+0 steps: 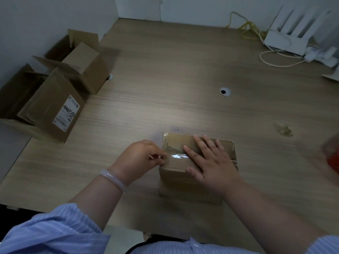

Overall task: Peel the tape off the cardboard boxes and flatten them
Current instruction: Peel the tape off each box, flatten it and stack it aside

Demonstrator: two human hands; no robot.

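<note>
A small closed cardboard box (176,142) stands near the front edge of the wooden table (165,79). Clear tape (178,156) runs across its top seam and shines under the light. My right hand (209,162) lies flat on the box top with its fingers spread. My left hand (141,158) is at the box's left edge, its fingertips pinching the end of the tape. At the table's left edge stand two opened cardboard boxes, one (45,107) with a white shipping label and one (86,66) behind it.
A crumpled bit of clear tape (283,130) lies to the right. A white router (288,37) with yellow and white cables sits at the back right. A red object (333,158) shows at the right edge. Two cable holes (225,91) pierce the tabletop.
</note>
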